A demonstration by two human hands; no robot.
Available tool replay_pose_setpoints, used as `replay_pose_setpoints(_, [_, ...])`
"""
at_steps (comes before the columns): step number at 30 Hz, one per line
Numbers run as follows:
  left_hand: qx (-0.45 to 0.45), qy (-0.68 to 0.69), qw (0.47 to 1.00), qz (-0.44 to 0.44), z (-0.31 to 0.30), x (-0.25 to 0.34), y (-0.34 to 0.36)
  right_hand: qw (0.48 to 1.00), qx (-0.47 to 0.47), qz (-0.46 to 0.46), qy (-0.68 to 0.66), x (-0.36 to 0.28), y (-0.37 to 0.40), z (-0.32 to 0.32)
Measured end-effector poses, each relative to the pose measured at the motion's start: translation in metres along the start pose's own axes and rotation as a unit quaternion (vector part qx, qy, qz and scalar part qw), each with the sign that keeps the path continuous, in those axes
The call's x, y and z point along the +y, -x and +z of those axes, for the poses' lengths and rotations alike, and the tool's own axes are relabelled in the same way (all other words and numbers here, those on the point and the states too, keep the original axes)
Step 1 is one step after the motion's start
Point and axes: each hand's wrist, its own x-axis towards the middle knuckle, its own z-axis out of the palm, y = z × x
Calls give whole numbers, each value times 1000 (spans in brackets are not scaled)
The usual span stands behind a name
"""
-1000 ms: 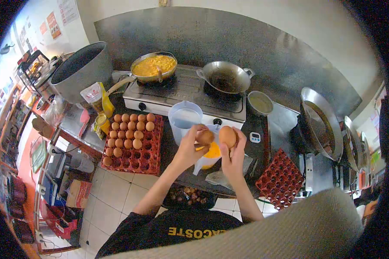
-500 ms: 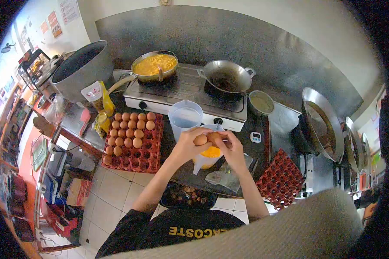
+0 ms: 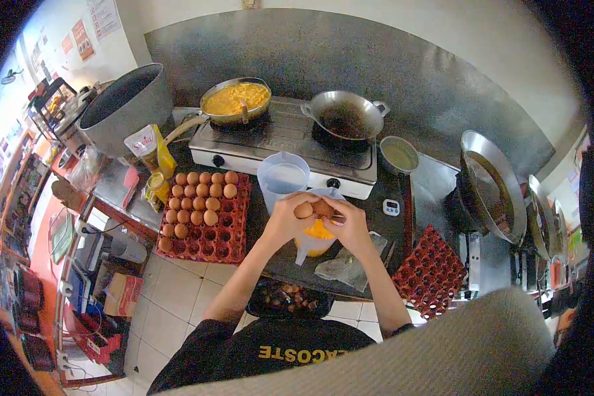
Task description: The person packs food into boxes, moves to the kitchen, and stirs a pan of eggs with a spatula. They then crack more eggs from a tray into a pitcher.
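Note:
My left hand (image 3: 289, 216) holds a whole brown egg (image 3: 303, 210) against its palm, and its fingertips meet a second egg (image 3: 323, 208). On the other side, my right hand (image 3: 350, 228) grips that second egg, whose shell looks cracked. Both hands are over a clear pitcher (image 3: 303, 254) with orange-yellow egg inside. Just behind stands another translucent pitcher (image 3: 283, 173). A red egg tray (image 3: 228, 243), part filled with several brown eggs (image 3: 197, 203), lies to the left.
A two-burner stove (image 3: 287, 135) carries a pan of yellow food (image 3: 236, 99) and a dark-bottomed wok (image 3: 346, 117). An empty red tray (image 3: 431, 272), a timer (image 3: 391, 208) and a plastic bag (image 3: 353, 267) lie rightward. Shells fill a black bin (image 3: 289, 300) below.
The fingertips of both hands have shifted slightly around the second egg, and the hands have come a little closer together. The whole egg has moved slightly left and up with my left hand.

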Motion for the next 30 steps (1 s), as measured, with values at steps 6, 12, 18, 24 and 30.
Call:
replay_pose_setpoints(6, [1, 4, 1000, -11, -2, 2, 0, 1000, 6, -2, -14, -9, 0, 0])
replay_pose_setpoints(12, [-22, -13, 1000, 2, -10, 10, -2, 999, -10, -46, 18, -2, 2, -6])
replay_pose_setpoints(18, [-52, -13, 998, -14, -15, 21, -4, 997, -16, -33, 68, -15, 1, -6])
replay_pose_setpoints(24, [42, 318, 945, -61, -45, 37, 14, 985, 43, 70, -149, -51, 14, 3])
replay_pose_setpoints(30, [210, 73, 971, -88, -119, 39, 88, 963, -155, 70, -210, -71, 78, 55])
